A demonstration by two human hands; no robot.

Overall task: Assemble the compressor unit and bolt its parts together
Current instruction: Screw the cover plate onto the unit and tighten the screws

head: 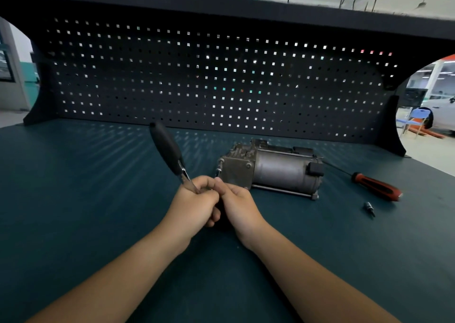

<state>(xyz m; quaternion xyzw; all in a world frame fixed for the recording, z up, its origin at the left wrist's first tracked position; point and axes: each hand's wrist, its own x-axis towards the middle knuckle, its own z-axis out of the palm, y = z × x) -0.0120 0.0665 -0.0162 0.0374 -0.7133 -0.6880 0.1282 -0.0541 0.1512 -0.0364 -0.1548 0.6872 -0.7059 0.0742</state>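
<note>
Teal worktop (pixel 73 199) carries the compressor (pixel 278 170) just beyond both hands; left hand (pixel 197 204) grips a black-handled wrench (pixel 167 148), right hand (pixel 238 202) pinches its head.

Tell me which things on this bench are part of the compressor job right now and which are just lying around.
In use: compressor unit; black-handled tool, gripped by the left hand, right hand at its hidden tip.
Lying about: red-handled screwdriver; small bit; blue chair in the background.
</note>
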